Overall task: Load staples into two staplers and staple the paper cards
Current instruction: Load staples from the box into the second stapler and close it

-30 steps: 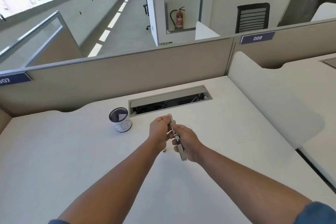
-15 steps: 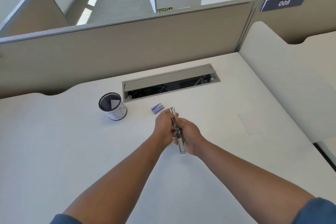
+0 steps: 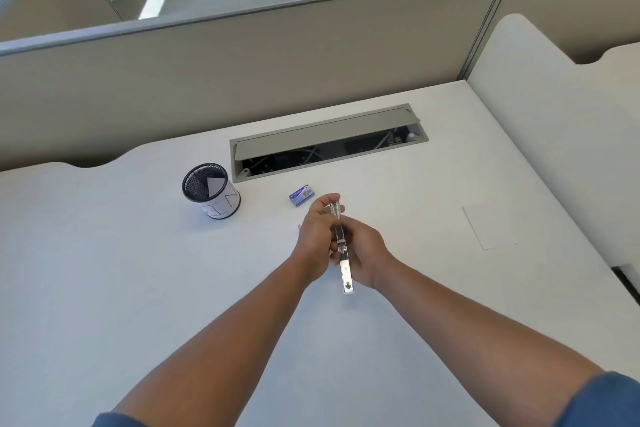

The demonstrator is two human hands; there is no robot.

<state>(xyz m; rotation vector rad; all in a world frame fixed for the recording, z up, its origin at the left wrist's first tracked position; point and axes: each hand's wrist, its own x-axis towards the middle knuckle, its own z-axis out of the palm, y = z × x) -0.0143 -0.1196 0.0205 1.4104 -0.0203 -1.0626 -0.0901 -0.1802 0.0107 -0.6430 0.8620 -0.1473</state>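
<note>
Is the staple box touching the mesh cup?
Apart. The head view shows bare desk between the staple box and the mesh cup.

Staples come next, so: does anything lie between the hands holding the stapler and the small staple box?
Nothing visible does. The staple box lies on bare desk just beyond the left hand; both hands, right hand included, hold the stapler.

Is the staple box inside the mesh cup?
No, the staple box lies on the desk beside the mesh cup.
</note>
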